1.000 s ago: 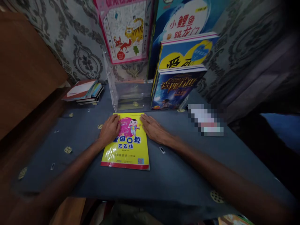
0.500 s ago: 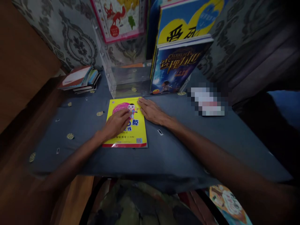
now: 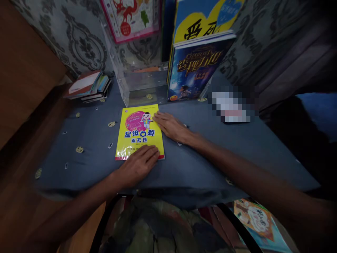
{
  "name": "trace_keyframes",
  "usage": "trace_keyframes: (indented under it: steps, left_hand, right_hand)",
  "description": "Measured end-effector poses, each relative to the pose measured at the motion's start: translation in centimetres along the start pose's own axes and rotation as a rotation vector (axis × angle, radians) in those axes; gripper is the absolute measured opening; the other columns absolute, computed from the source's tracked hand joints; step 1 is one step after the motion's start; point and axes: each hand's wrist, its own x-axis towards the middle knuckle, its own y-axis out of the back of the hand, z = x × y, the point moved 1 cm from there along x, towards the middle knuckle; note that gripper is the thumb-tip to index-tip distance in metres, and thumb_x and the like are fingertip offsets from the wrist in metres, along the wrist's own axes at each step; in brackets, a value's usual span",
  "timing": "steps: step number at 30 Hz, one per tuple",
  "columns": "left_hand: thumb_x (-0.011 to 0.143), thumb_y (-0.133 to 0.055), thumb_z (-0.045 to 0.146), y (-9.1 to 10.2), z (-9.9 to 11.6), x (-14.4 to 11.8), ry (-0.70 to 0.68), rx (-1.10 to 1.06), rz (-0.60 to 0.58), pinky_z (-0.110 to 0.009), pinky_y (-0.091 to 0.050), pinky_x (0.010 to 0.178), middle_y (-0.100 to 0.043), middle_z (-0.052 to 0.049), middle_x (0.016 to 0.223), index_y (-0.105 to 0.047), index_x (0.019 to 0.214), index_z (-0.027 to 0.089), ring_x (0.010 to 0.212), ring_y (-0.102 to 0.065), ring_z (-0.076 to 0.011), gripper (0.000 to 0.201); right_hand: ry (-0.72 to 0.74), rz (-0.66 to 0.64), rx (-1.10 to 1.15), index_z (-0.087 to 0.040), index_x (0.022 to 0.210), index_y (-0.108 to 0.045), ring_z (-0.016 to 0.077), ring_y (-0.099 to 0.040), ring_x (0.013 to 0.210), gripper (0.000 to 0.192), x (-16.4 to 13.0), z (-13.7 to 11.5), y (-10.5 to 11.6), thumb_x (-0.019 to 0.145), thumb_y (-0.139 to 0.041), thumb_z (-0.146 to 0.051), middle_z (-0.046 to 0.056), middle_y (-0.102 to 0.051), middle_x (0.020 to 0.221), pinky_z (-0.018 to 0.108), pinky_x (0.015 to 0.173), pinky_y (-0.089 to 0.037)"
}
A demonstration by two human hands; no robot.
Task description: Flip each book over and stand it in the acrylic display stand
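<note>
A yellow workbook (image 3: 139, 133) with a pink cartoon cover lies flat on the grey-blue cloth-covered table (image 3: 79, 133). My left hand (image 3: 139, 166) rests palm down at the book's near edge, fingertips on its lower right corner. My right hand (image 3: 172, 127) lies flat on the cloth along the book's right edge, fingers touching its upper right side. Neither hand grips anything.
A clear acrylic stand (image 3: 142, 84) sits just behind the book. Upright picture books (image 3: 193, 68) lean at the back right, a small stack of books (image 3: 88, 86) lies at the back left. A blurred-out patch (image 3: 231, 107) sits at the right. Another book (image 3: 256, 219) lies below the table's front edge.
My left hand has slid from the top of the book's cover down to its near edge. My right hand has stayed at the book's right edge. The view has tilted downward.
</note>
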Motion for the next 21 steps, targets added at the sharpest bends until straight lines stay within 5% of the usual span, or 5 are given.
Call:
trace_keyframes:
  steps: [4, 8, 21]
  left_hand:
    - [0.099, -0.047, 0.010, -0.1, 0.2, -0.2, -0.034, 0.060, 0.010, -0.041, -0.054, 0.103, -0.068, -0.019, 0.119, -0.058, 0.122, 0.002, 0.119, -0.063, -0.0272, 0.027]
    - [0.097, -0.049, 0.008, -0.3, 0.3, -0.5, -0.058, 0.091, 0.001, -0.041, -0.052, 0.105, -0.068, -0.021, 0.120, -0.057, 0.124, 0.000, 0.121, -0.062, -0.0284, 0.030]
    - [0.099, -0.040, 0.007, -0.3, 0.1, 0.1, 0.063, 0.007, 0.029, -0.038, -0.059, 0.092, -0.070, -0.014, 0.114, -0.060, 0.119, 0.010, 0.105, -0.068, -0.0220, 0.028]
  right_hand:
    - [0.152, -0.042, 0.165, -0.021, 0.140, -0.057, 0.0241, -0.046, 0.142, 0.042, -6.2, -3.6, 0.8, 0.102, -0.038, -0.023, 0.011, -0.059, 0.145, 0.053, 0.117, -0.039]
    - [0.102, -0.025, 0.282, -0.026, 0.156, -0.033, 0.0200, -0.048, 0.140, 0.053, -11.2, -5.9, 2.0, 0.103, -0.036, -0.021, 0.009, -0.053, 0.151, 0.049, 0.117, -0.041]
    - [-0.015, -0.049, 0.461, -0.030, 0.160, -0.022, 0.0209, -0.055, 0.134, 0.060, -11.6, -6.7, 3.9, 0.103, -0.039, -0.026, 0.005, -0.067, 0.137, 0.049, 0.115, -0.042]
